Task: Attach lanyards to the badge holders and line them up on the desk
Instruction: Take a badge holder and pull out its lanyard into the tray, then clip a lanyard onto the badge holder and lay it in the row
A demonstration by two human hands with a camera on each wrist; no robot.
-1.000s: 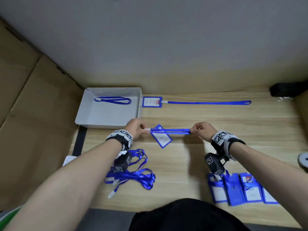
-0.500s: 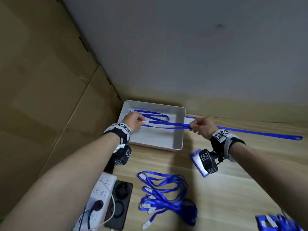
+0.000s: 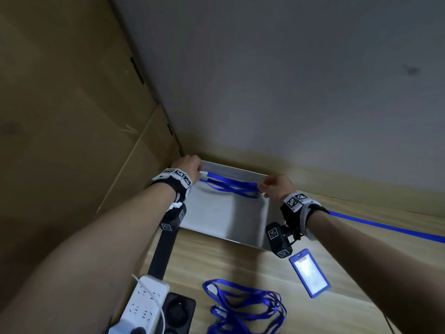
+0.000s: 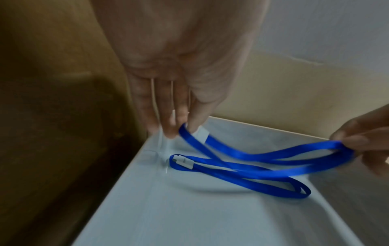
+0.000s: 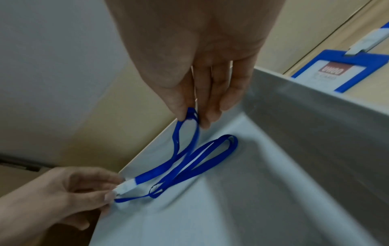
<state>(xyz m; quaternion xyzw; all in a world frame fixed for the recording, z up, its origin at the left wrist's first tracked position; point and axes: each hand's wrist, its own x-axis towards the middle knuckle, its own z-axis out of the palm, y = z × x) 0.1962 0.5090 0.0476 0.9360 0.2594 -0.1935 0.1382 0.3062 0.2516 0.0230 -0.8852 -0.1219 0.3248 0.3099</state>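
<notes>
A blue lanyard (image 3: 228,180) hangs slack between my two hands over the grey tray (image 3: 224,218). My left hand (image 3: 192,165) pinches its white clip end (image 4: 201,133) above the tray's far left corner. My right hand (image 3: 274,185) pinches its loop end (image 5: 192,114) near the tray's far right corner. A second blue lanyard (image 4: 242,176) lies folded on the tray floor under it. A blue badge holder (image 3: 309,273) with no lanyard lies on the desk below my right wrist. Beside the tray another badge holder (image 5: 341,73) has a strap (image 3: 385,225) clipped on.
A tangled pile of blue lanyards (image 3: 243,307) lies on the wooden desk near me. A white power strip (image 3: 144,302) and a black socket block (image 3: 178,312) sit at the desk's left edge. A cardboard wall (image 3: 72,116) stands on the left.
Both hands carried the lanyard away from the badge holder, back and left over the tray. The holder stayed on the desk. The strap went from taut to slack.
</notes>
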